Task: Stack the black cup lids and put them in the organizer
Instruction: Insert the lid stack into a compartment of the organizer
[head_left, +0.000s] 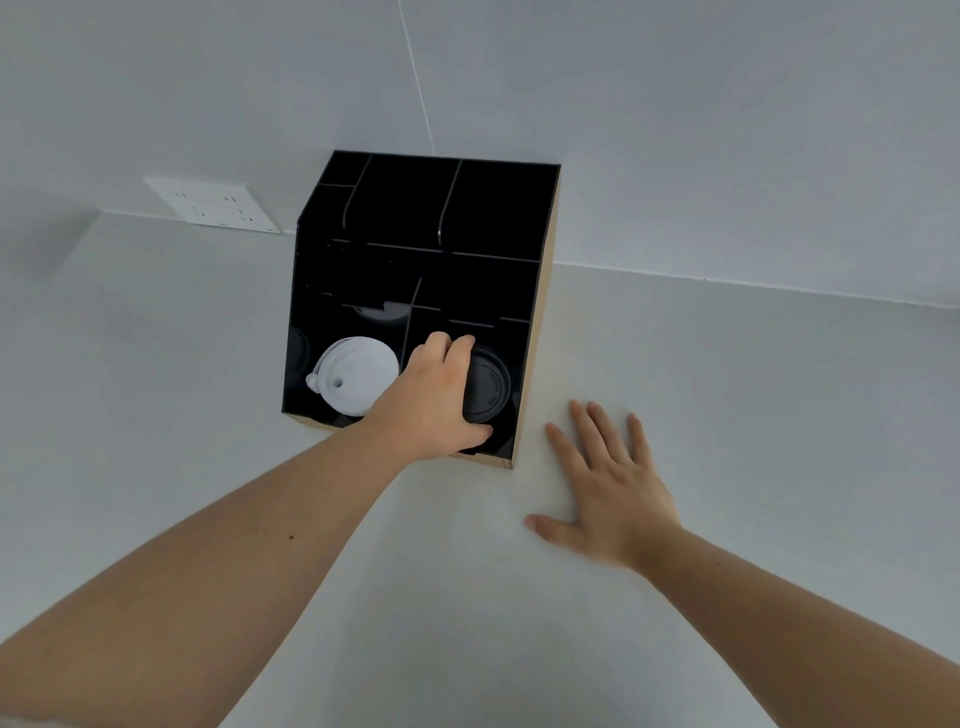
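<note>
We find the left hand (434, 400) clasping the black cup lids (485, 384) in the organizer (537, 312) front-right compartment — lids immediately right of its palm; right hand (605, 483) lies flat, empty, on the counter (779, 415).

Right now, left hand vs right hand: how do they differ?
The left hand reaches into the organizer, fingers curled around the black lids; the right hand lies flat on the counter beside the organizer, fingers spread, holding nothing. The left arm stretches further forward than the right. Both are bare.
</note>
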